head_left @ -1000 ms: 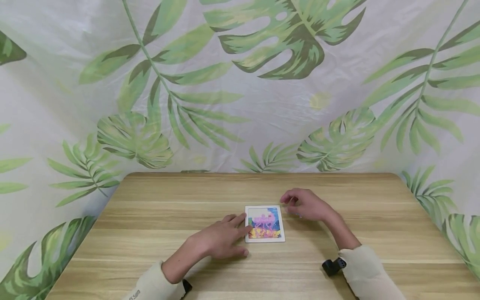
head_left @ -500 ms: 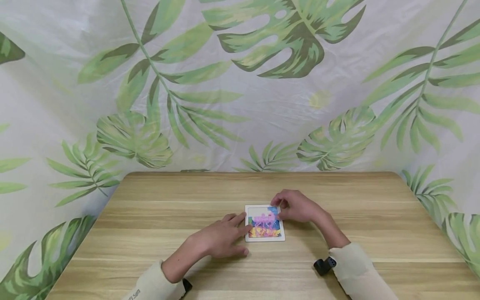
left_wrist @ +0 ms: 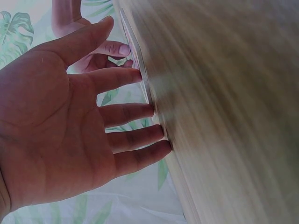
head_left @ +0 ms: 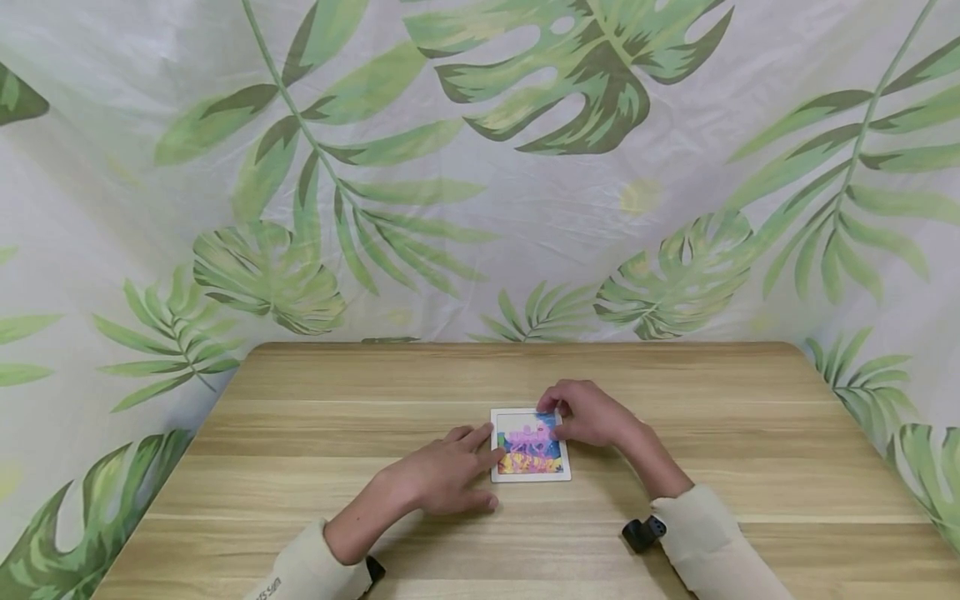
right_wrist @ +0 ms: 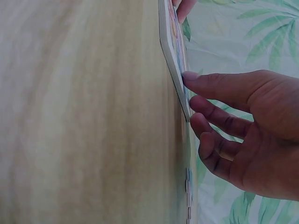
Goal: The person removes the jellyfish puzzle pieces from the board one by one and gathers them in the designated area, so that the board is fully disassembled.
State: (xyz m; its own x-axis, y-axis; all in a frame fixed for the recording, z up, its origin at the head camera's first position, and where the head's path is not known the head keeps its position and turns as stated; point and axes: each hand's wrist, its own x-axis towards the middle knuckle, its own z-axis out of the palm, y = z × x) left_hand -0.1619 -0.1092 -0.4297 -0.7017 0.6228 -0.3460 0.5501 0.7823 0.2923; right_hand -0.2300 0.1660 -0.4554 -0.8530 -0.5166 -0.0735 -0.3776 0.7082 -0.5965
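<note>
A white-framed jigsaw puzzle (head_left: 530, 477) lies flat on the table, showing a pink figure over blue and yellow, with a white patch at its upper left. My left hand (head_left: 450, 477) spreads its fingers at the frame's left side; one fingertip overlaps the picture in the head view. My right hand (head_left: 592, 412) is at the upper right corner. In the right wrist view its thumb (right_wrist: 210, 86) touches the picture and the other fingers bend beside the frame's edge. Whether a piece is pinched there I cannot tell.
The wooden table (head_left: 337, 392) ends at a leaf-patterned curtain (head_left: 450, 208) behind. In the right wrist view several small flat pieces (right_wrist: 188, 186) lie beyond the puzzle's corner; my right hand hides that spot in the head view.
My right hand has moved left, from beside the puzzle to its upper right corner, where its fingertips now meet the picture. The left hand has stayed in place.
</note>
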